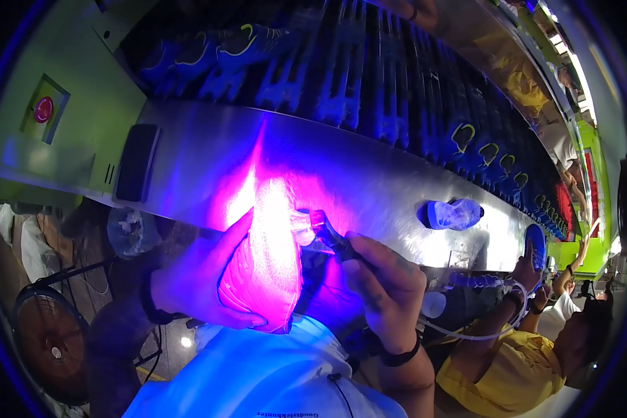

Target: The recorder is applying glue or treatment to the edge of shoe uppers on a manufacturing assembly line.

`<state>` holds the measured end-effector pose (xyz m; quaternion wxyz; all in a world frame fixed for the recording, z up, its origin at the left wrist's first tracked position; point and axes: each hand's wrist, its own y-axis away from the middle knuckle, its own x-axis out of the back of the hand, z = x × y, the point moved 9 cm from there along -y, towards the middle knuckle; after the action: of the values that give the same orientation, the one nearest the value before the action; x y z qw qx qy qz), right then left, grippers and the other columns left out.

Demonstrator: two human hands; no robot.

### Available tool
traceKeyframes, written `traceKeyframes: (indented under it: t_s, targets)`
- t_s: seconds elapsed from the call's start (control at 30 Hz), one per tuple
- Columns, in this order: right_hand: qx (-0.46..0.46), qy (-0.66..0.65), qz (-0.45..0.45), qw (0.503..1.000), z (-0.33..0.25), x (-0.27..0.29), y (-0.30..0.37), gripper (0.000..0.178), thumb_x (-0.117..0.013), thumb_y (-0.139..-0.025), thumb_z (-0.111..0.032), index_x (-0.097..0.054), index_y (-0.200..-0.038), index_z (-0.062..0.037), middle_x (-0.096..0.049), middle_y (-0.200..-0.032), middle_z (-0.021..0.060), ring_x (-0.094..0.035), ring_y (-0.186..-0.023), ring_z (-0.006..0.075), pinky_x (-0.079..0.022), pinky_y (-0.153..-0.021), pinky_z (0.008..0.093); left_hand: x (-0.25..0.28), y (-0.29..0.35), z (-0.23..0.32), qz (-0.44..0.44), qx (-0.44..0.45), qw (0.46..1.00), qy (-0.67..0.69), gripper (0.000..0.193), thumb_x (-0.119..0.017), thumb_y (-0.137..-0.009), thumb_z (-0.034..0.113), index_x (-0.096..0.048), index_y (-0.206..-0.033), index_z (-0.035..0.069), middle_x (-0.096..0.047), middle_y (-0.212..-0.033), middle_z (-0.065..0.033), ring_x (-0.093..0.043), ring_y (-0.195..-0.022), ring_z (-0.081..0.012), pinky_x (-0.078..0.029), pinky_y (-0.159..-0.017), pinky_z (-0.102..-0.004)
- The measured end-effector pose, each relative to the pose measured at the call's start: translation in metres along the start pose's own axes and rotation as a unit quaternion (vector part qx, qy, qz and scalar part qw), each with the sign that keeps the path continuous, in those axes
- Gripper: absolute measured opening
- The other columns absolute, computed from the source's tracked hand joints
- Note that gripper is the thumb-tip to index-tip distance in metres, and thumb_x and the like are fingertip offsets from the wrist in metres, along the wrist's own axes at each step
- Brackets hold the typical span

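Closest, the person's left hand (200,279) holds a shoe (261,282) at the near edge of the metal bench (390,188), thumb and fingers spread around its sides. The right hand (391,285) has its fingers closed narrowly on the dark handle of a brush (336,239); the pale head is at the shoe's edge, but whether they touch, I cannot tell. I judge the brushing is in the middle: this shoe is not put down, and strong pink glare hides how much is done. Farther to the right, one sole (454,214) lies apart on the bench. Behind, other shoes (247,47) sit on dark slats (345,76), finished or waiting, I cannot say.
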<state>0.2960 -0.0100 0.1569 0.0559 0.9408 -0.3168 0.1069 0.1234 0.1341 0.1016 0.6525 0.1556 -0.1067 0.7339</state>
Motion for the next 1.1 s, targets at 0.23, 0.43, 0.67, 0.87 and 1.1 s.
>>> traceKeyframes:
  t_s: [0.23,0.43,0.67,0.87,1.1]
  targets:
    - [0.015,-0.025,-0.006,1.000,0.021,-0.009,0.014,0.036,-0.071,-0.091,0.004,-0.069,-0.127,0.0036,-0.076,-0.111,0.0129,-0.071,-0.100,0.0160,-0.053,-0.090,0.0272,0.000,0.000,-0.009,0.015,0.042,0.982,0.184,0.131,-0.098,-0.065,0.030,-0.014,-0.160,-0.004,-0.049,-0.148,-0.0162,-0.052,-0.134,-0.0242,-0.046,-0.111,-0.0425]
    - [0.018,-0.001,0.036,0.999,0.021,-0.014,0.024,0.038,-0.069,-0.089,0.006,-0.070,-0.126,0.0021,-0.076,-0.109,0.0134,-0.071,-0.100,0.0168,-0.053,-0.090,0.0285,0.007,0.002,-0.012,0.083,0.000,0.982,0.171,0.132,-0.095,-0.069,0.042,-0.014,-0.161,-0.004,-0.039,-0.156,-0.0231,-0.041,-0.145,-0.0312,-0.037,-0.117,-0.0461]
    - [0.055,0.067,0.037,0.996,0.024,-0.014,0.050,0.035,-0.072,-0.088,0.002,-0.072,-0.124,-0.0004,-0.075,-0.111,0.0179,-0.073,-0.102,0.0263,-0.053,-0.093,0.0349,0.009,0.003,-0.020,0.127,0.107,0.946,0.277,0.127,-0.095,-0.070,0.037,-0.016,-0.160,-0.005,-0.037,-0.156,-0.0228,-0.038,-0.146,-0.0305,-0.033,-0.120,-0.0447]
    - [0.061,0.103,0.051,0.992,0.020,-0.013,0.027,0.037,-0.070,-0.090,0.003,-0.071,-0.126,0.0011,-0.075,-0.112,0.0153,-0.070,-0.102,0.0192,-0.052,-0.092,0.0308,-0.002,0.009,-0.013,0.079,0.123,0.958,0.245,0.124,-0.094,-0.071,0.038,-0.019,-0.159,-0.007,-0.034,-0.159,-0.0255,-0.034,-0.149,-0.0341,-0.029,-0.122,-0.0454]
    - [0.063,0.071,0.018,0.995,0.026,-0.018,0.031,0.036,-0.070,-0.089,0.006,-0.071,-0.124,0.0024,-0.074,-0.115,0.0155,-0.070,-0.103,0.0197,-0.052,-0.092,0.0306,0.022,0.005,-0.010,0.110,0.124,0.976,0.139,0.121,-0.091,-0.074,0.040,-0.019,-0.158,-0.009,-0.027,-0.162,-0.0259,-0.026,-0.152,-0.0350,-0.024,-0.124,-0.0487]
